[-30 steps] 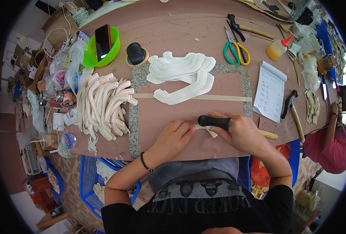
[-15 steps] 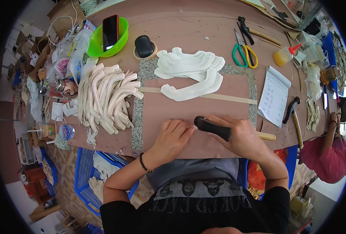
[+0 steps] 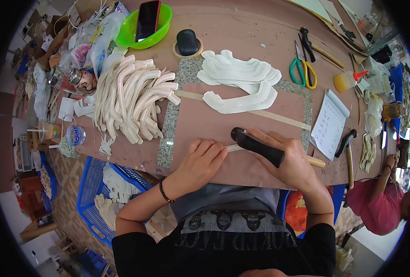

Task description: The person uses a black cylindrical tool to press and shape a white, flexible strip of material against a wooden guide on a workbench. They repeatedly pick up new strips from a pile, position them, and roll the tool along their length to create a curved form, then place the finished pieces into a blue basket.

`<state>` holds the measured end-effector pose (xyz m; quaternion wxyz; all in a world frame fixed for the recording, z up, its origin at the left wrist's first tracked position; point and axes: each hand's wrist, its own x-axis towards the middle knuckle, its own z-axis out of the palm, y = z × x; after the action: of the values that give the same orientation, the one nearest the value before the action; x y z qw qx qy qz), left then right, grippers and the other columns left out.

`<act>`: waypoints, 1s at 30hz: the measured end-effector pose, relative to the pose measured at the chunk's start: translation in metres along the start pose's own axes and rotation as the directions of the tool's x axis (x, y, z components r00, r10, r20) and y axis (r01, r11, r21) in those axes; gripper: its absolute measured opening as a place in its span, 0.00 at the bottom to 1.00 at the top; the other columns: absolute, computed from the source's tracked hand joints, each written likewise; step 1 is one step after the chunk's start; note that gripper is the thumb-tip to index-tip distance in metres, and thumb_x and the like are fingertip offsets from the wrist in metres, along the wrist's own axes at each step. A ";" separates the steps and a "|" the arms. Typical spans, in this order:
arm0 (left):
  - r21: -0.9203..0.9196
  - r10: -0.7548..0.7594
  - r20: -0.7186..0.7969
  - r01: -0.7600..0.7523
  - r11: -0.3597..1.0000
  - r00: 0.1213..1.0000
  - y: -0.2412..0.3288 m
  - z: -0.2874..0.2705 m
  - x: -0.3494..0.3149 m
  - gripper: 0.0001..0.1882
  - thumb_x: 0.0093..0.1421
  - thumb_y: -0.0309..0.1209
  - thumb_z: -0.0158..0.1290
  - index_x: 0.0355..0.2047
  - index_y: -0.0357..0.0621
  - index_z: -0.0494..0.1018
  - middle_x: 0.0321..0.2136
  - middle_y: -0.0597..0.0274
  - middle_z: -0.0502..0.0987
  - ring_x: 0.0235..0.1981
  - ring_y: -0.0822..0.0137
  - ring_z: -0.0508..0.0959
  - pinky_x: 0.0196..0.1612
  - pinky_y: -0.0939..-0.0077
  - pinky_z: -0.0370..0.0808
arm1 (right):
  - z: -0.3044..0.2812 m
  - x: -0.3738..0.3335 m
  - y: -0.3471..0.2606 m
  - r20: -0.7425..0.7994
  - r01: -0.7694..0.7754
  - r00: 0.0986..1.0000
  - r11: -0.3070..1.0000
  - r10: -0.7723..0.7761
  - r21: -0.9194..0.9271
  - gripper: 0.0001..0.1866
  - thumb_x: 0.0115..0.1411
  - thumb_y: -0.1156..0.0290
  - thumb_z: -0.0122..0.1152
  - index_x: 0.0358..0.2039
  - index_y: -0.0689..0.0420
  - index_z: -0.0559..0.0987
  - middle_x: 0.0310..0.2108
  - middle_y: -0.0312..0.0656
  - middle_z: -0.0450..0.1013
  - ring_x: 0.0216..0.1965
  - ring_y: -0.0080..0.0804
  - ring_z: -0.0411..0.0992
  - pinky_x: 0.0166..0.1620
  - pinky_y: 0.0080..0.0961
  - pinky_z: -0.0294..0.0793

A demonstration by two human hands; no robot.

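Note:
My right hand is closed round a hammer; its black head points left and its pale wooden handle sticks out to the right. Between the left fingertips and the hammer's head a narrow whitish strip shows, lying on the brown-covered board. My left hand, fingers bent together, pinches that strip's left end; most of it is hidden. Beyond the hands lies a stack of flat, curved white pieces, with one curved piece nearest me. To the left is a big heap of folded cream strips.
A green bowl with a phone, scissors, a second hammer, a glue bottle, a notepad and a third hammer surround the work area. Below stands a blue basket. A person in red is at right.
The whole view has shifted, so the table things sit farther right and higher. More of the whitish strip shows between my left fingers and the hammer's head. Both grips are kept.

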<state>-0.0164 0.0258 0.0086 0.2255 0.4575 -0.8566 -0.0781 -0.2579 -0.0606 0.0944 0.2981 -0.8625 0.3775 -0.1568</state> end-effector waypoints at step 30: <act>-0.123 0.136 -0.011 -0.136 0.983 0.991 -0.032 0.000 0.016 0.10 0.53 0.26 0.66 0.36 0.43 0.80 0.37 0.62 0.76 0.41 0.60 0.76 0.52 0.61 0.67 | 0.013 -0.006 -0.004 0.086 -0.142 0.987 0.990 0.139 0.021 0.24 0.56 0.71 0.73 0.55 0.56 0.82 0.43 0.50 0.81 0.43 0.54 0.79 0.47 0.42 0.79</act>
<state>-0.0002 -0.0056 0.0030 0.2591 0.3833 -0.8790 -0.1151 -0.2533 -0.0494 0.0869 0.3358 -0.8355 0.4224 -0.1042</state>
